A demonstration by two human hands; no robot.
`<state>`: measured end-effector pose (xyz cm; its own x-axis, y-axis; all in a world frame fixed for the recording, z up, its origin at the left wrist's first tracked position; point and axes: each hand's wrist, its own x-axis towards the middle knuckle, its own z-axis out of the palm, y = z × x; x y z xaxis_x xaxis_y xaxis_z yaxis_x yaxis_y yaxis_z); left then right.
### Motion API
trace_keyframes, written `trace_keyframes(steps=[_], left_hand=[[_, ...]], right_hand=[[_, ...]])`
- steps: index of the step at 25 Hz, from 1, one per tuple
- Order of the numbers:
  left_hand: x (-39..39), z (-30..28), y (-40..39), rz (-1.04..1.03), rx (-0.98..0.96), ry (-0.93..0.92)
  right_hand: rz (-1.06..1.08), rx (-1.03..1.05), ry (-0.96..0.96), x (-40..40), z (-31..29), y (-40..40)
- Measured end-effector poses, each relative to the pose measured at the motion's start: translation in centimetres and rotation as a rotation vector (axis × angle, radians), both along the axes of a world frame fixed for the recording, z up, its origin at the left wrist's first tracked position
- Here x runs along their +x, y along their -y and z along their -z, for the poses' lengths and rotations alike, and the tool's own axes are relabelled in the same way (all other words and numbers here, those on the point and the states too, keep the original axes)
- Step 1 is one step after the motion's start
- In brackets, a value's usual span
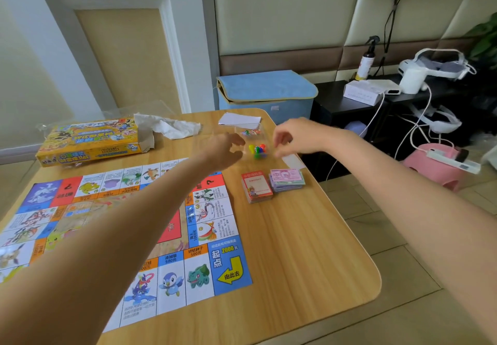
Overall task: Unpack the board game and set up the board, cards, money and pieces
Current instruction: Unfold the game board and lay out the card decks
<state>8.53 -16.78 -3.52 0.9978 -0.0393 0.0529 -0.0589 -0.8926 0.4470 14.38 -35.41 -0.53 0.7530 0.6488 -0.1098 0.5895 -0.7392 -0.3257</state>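
The game board (228, 264) lies unfolded on the wooden table (301, 250), towards the left. To its right stand a red-backed card stack (256, 186) and a pile of paper money (287, 179). Beyond them is a small clear bag of coloured playing pieces (257, 150), with more small coloured bits (250, 131) behind it. My left hand (224, 148) pinches the bag's left side. My right hand (286, 139) pinches its right edge. The yellow game box (88, 140) lies open at the far left.
Crumpled white wrapping (172, 127) and white sheets (239, 119) lie at the table's far edge, and a white slip (293, 160) lies near the right edge. Off the table are a blue fabric box (266, 94), a black side table (336, 102), a pink stool (441, 170) and trailing cables.
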Motion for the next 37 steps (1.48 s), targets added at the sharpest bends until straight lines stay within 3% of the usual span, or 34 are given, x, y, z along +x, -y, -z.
trace_keyframes(steps=[3, 6, 12, 20, 26, 33, 37], left_hand=[[1.1, 0.3, -0.6, -0.003, 0.205, -0.053], [1.8, 1.6, -0.6, 0.07, 0.364, -0.13], [2.0, 2.7, -0.6, 0.096, 0.69, -0.067], [2.0, 2.4, -0.6, 0.089, 0.684, -0.089], [2.1, 2.2, -0.5, 0.071, 0.688, -0.106], [2.4, 2.5, -0.4, 0.076, 0.722, -0.091], [2.3, 2.6, -0.2, 0.065, 0.724, -0.092]], right_hand=[[0.05, 0.077, 0.099, 1.5, 1.3, -2.9], [0.009, -0.111, 0.087, 2.5, 3.7, -5.1], [-0.087, -0.511, 0.082, 4.7, 2.7, -7.8], [-0.164, -0.54, -0.093, 5.7, 1.5, -8.3], [-0.169, -0.51, -0.118, 5.8, 1.0, -8.5], [-0.069, -0.319, -0.137, 6.0, 1.2, -7.9], [-0.012, -0.334, -0.046, 6.2, 2.3, -8.3]])
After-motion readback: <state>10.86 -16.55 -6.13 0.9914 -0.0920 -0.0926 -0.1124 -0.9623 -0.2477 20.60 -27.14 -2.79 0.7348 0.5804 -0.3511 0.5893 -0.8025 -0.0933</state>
